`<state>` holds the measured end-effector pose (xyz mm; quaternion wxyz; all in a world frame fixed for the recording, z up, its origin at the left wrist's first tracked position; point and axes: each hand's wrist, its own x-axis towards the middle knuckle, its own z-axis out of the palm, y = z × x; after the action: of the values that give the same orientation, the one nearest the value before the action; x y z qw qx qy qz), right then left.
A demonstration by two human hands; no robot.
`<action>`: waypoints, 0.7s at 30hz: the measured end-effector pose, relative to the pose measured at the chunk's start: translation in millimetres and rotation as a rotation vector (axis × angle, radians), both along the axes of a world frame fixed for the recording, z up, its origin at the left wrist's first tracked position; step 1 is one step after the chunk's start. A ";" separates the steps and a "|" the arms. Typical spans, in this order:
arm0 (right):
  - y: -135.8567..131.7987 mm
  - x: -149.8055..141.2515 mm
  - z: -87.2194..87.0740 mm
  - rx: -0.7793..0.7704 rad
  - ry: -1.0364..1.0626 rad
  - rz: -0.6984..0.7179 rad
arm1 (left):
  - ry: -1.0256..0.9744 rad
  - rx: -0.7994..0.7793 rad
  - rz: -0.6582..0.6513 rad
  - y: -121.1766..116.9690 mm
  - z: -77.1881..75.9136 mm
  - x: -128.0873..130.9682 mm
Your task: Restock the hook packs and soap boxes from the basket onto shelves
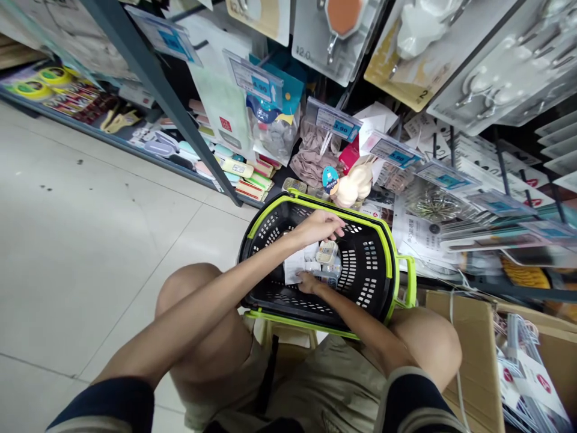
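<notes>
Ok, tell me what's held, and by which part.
The right hand touches a white packet at its near edge; whether it grips cannot be told. The left hand shows nothing held.

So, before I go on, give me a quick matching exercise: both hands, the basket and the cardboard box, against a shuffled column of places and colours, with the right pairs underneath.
Things
1. Left hand
2. Right hand
3. Basket
4. Cardboard box

Places and colours
A. Beside the right knee
B. Low inside the basket, at the small packs
C. Black with lime-green trim
D. Over the basket, towards the rim nearest the shelves

Right pairs: 1-D, 2-B, 3-C, 4-A
</notes>
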<state>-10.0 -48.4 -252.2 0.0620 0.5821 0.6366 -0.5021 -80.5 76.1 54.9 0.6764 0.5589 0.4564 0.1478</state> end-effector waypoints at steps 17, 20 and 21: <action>18.1 21.3 -28.0 0.169 -0.383 0.147 | -0.033 -0.015 -0.031 -1.0 -5.0 -5.8; 21.8 13.4 -35.7 0.171 -0.491 0.141 | -0.072 -0.005 -0.039 1.1 -3.3 -10.8; 22.7 10.7 -37.9 0.173 -0.533 0.129 | -0.080 0.003 -0.032 2.3 -3.2 -12.0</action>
<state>0.7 -25.7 -290.0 0.2090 0.6549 0.6740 -0.2704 -92.5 78.3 51.7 0.6955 0.5607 0.4199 0.1600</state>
